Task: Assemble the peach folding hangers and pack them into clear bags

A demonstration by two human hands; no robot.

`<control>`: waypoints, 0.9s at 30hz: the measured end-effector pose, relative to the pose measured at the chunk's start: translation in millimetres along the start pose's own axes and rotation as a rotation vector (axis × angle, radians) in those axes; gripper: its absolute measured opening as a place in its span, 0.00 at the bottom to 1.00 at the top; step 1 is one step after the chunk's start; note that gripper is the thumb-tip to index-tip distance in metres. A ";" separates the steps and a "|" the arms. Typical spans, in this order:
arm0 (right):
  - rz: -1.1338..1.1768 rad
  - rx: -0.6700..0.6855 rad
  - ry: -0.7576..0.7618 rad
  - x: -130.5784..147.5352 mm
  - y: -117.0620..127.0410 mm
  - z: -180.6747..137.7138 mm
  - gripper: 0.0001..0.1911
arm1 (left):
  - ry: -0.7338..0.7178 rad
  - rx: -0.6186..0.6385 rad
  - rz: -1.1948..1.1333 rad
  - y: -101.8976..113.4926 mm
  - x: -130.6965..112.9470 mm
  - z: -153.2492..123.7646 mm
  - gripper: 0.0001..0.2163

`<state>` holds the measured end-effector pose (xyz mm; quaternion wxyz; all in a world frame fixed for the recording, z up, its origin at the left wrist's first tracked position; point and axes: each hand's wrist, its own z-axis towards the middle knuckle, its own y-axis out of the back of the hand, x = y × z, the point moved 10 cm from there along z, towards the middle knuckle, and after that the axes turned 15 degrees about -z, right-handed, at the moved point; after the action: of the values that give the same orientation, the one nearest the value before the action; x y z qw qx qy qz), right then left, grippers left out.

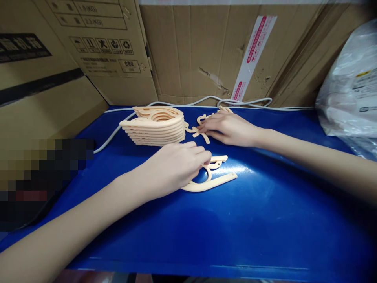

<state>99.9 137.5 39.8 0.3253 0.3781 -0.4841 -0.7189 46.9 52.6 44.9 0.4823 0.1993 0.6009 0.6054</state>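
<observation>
My left hand rests near the middle of the blue table, its fingers curled and pinched on a peach plastic hanger piece that lies flat. Farther back, my right hand lies over small peach plastic hook pieces, its fingers pressed down on them. A stack of several peach hanger pieces stands just left of my right hand.
Cardboard boxes wall in the back and the left side of the table. A white cable runs along the rear edge. A clear plastic bag sits at the right. A dark pixelated patch covers the left edge.
</observation>
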 end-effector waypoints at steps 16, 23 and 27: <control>0.017 -0.074 -0.269 10.0 18.4 -29.5 0.10 | -0.083 0.014 0.055 -3.8 -12.5 -0.7 0.03; 0.367 0.093 -0.468 -7.6 0.2 -22.1 0.14 | -0.059 0.045 0.143 -6.6 -10.8 0.1 0.05; 0.658 0.053 -0.538 -20.1 5.2 -31.8 0.13 | -0.055 0.043 0.236 -6.3 -7.2 -1.4 0.05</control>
<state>137.9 138.4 41.5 0.3898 0.0107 -0.6650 -0.6370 51.2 44.7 41.2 0.4194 0.2955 0.5727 0.6394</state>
